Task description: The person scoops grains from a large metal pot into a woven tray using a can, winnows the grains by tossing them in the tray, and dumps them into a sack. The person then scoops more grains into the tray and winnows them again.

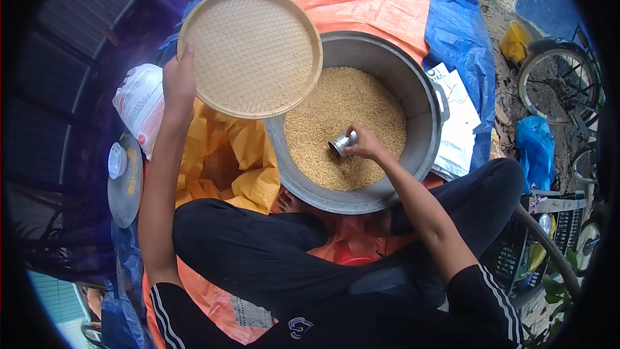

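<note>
Tray (pixel 252 52), upper left: was gripped at its left rim by the left hand (pixel 179 79). Cup (pixel 342 143), centre: was clasped in the right hand (pixel 366 141), over the grain (pixel 345 97) in the pot (pixel 418 94); its long axis was slanted, dark end turned to lower left. Whether the grain was touched could not be told.

1. White bag (pixel 141 102), near the blue tarpaulin (pixel 460 26)'s left edge: several lines of print with red marks; illegible.
2. White sheets (pixel 456 145), by the tarpaulin's right edge: black print; illegible.
3. Black shirt (pixel 381 323), front: pale emblem (pixel 299 327); no readable lettering.
</note>
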{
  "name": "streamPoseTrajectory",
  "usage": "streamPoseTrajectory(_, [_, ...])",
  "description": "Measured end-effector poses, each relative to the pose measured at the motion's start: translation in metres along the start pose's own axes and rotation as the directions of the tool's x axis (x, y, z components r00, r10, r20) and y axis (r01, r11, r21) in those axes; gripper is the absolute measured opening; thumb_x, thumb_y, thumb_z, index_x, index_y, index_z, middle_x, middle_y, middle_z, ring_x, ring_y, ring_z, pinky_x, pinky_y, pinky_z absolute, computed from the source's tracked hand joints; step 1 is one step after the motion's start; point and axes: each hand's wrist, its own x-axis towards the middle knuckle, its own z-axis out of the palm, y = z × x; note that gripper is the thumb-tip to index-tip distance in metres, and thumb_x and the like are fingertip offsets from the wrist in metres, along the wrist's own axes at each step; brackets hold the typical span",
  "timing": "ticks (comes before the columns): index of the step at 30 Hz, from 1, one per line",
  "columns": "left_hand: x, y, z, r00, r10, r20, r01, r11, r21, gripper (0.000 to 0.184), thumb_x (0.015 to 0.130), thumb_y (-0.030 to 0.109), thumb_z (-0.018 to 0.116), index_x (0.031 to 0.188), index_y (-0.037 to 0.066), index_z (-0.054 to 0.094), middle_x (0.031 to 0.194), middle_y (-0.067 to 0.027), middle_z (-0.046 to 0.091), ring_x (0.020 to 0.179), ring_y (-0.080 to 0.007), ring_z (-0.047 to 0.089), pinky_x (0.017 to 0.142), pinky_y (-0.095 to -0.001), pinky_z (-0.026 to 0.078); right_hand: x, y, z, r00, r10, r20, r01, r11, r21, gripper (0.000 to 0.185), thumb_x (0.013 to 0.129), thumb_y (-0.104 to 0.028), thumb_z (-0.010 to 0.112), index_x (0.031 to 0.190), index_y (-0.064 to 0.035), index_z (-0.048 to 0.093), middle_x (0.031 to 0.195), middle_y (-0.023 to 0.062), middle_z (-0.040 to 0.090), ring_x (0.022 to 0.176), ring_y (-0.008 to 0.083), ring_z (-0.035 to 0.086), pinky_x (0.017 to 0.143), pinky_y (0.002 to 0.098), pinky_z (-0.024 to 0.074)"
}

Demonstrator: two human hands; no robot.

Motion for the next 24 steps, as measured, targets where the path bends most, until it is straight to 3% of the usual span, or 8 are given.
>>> streamPoseTrajectory(3, [-0.007,-0.005,0.012,1.0,-0.015,-0.005,0.015,1.0,0.016,0.046,0.099,0.032,0.047,0.117,-0.008,0.058,0.106,-0.0142,0.066,0.094,-0.0174,0.063,0.085,-0.0291,0.047,-0.014,-0.002,0.001,0.986,-0.065,-0.15,0.043,0.989,-0.144,0.076,0.058,-0.033,0.087,0.117,-0.0075,0.046,0.112,0.0219,0.061,0.102,0.0347,0.061,0.086,0.0424,0.0477])
streamPoseTrajectory(11, [-0.007,0.0,-0.002,1.0,0.014,-0.009,-0.014,1.0,-0.028,0.046,0.099,0.032,0.046,0.118,-0.008,0.058,0.107,-0.0141,0.065,0.097,-0.017,0.062,0.087,-0.0288,0.046,0.003,-0.025,-0.019,0.878,0.164,-0.449,-0.097,0.981,0.168,0.075,0.059,-0.028,0.086,0.114,0.0028,0.046,0.105,0.0252,0.06,0.098,0.0368,0.061,0.088,0.043,0.0482])
streamPoseTrajectory(13, [-0.013,0.004,-0.005,1.0,0.002,-0.011,-0.003,0.999,-0.041,0.045,0.099,0.032,0.046,0.118,-0.007,0.058,0.108,-0.0141,0.065,0.099,-0.017,0.061,0.087,-0.0289,0.045,0.018,-0.014,-0.029,0.766,0.083,-0.637,-0.056,0.996,0.063,0.074,0.06,-0.026,0.085,0.116,0.0036,0.045,0.105,0.0241,0.06,0.098,0.0368,0.061,0.087,0.0426,0.0482])
streamPoseTrajectory(16, [-0.016,0.001,-0.012,0.999,-0.024,-0.031,0.022,0.999,-0.049,0.044,0.099,0.031,0.046,0.118,-0.008,0.058,0.107,-0.0144,0.065,0.097,-0.0169,0.062,0.087,-0.0285,0.046,0.038,-0.009,-0.055,0.697,0.094,-0.711,-0.153,0.988,-0.02,0.082,0.064,-0.022,0.083,0.126,0.0074,0.039,0.121,0.0236,0.051,0.112,0.0384,0.052,0.096,0.0435,0.0436])
streamPoseTrajectory(19, [-0.016,-0.004,-0.021,0.999,-0.022,-0.037,0.019,0.997,-0.078,0.044,0.099,0.031,0.046,0.117,-0.007,0.058,0.106,-0.0137,0.066,0.095,-0.0166,0.063,0.085,-0.0282,0.047,0.063,-0.014,-0.053,0.635,0.028,-0.772,-0.128,0.989,-0.07,0.083,0.063,-0.021,0.083,0.127,0.0071,0.038,0.12,0.0235,0.051,0.11,0.0393,0.053,0.095,0.0433,0.0443])
streamPoseTrajectory(21, [-0.02,-0.006,-0.023,0.999,0.0,-0.051,-0.002,0.999,-0.042,0.043,0.099,0.031,0.047,0.117,-0.007,0.058,0.104,-0.0131,0.066,0.092,-0.0161,0.064,0.083,-0.0278,0.048,0.073,-0.02,-0.04,0.654,-0.065,-0.754,-0.1,0.98,-0.17,0.082,0.062,-0.02,0.083,0.127,0.0054,0.039,0.117,0.0223,0.054,0.107,0.0365,0.055,0.094,0.0426,0.0458])
streamPoseTrajectory(23, [-0.02,-0.008,-0.027,0.998,-0.028,-0.052,0.026,0.999,-0.03,0.043,0.099,0.031,0.047,0.116,-0.006,0.059,0.104,-0.0129,0.066,0.092,-0.0159,0.064,0.083,-0.0277,0.048,0.076,-0.027,-0.025,0.839,0.007,-0.544,-0.066,0.994,-0.089,0.08,0.061,-0.02,0.083,0.125,0.0032,0.041,0.115,0.0211,0.056,0.106,0.0316,0.057,0.092,0.0425,0.0488])
streamPoseTrajectory(24, [-0.018,-0.009,-0.027,0.998,-0.038,-0.055,0.036,0.999,-0.023,0.043,0.099,0.031,0.047,0.116,-0.006,0.059,0.103,-0.0127,0.067,0.093,-0.0157,0.063,0.083,-0.0276,0.048,0.071,-0.04,-0.02,0.872,0.079,-0.484,-0.122,0.991,-0.057,0.077,0.06,-0.021,0.084,0.122,0.0017,0.042,0.11,0.0212,0.059,0.101,0.028,0.06,0.088,0.0421,0.0526])
